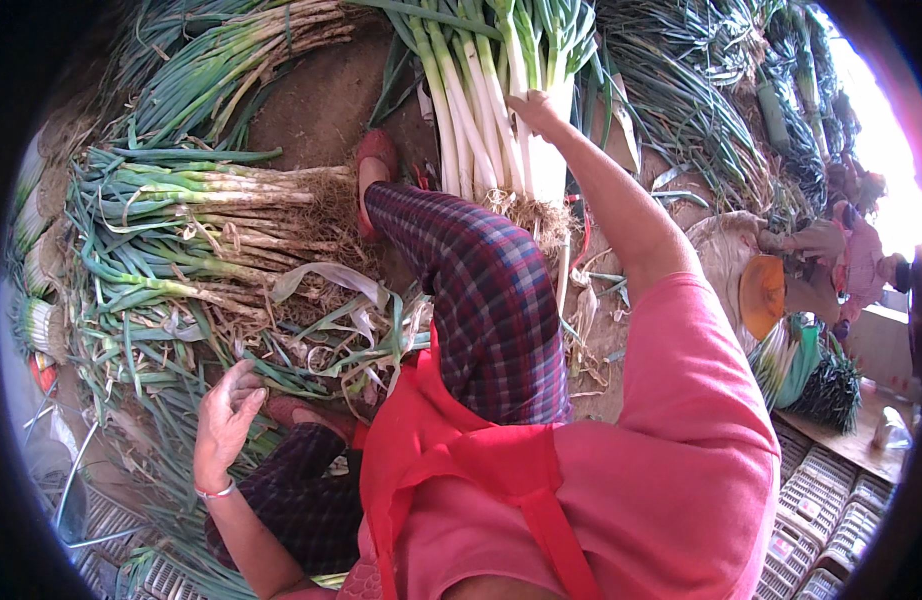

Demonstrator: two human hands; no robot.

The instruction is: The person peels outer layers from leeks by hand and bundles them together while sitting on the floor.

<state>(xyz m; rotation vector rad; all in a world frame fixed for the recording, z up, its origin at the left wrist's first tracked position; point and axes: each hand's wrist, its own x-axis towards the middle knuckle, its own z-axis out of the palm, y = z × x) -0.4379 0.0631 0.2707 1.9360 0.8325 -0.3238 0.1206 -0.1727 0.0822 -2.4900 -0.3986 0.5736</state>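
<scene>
My left hand (227, 416) is raised with its fingers apart and holds nothing; it is above cut green leaves and peelings. My right hand (536, 112) reaches out to a pile of cleaned large green onions (461, 127), its fingers curled at their white stalks, fingertips partly hidden. These onions lie with their roots towards my knee and their green tops away from me. Uncleaned green onions (251, 195) with dry brown skins and soil-covered roots lie at the left, close by my foot.
More green onions (198, 82) lie at the upper left and a large heap (678, 97) at the upper right. Dry peelings (341, 285) litter the ground. A co-worker (843, 255) sits at the right near an orange basin (762, 296). Plastic crates (817, 491) stand at the lower right.
</scene>
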